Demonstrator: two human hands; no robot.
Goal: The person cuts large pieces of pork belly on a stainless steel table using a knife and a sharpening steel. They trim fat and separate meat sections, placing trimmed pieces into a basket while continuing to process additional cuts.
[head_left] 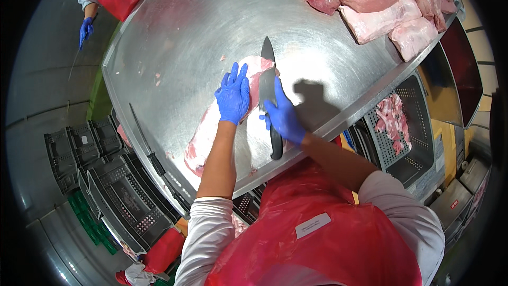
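Observation:
A long slab of pink meat with pale fat (203, 133) lies slantwise on the metal table (174, 37). My left hand (234, 98), in a blue glove, rests flat on it with the fingers spread. Just to the right, my right hand (286, 119), also gloved in blue, is closed on a broad-bladed knife (268, 87). Its black handle points toward me and its tip points away, past the far end of the slab. The blade runs along the slab's right side and hides part of it; I cannot tell how deep it sits.
Cuts of meat (375, 0) are piled at the far right. A thin tool with a black handle (155, 164) lies along the left edge. Beyond the right edge, a grey crate (418, 143) holds meat scraps. Black crates (127, 196) stand at left. A co-worker's gloved hand (85, 30) holds something thin, far left.

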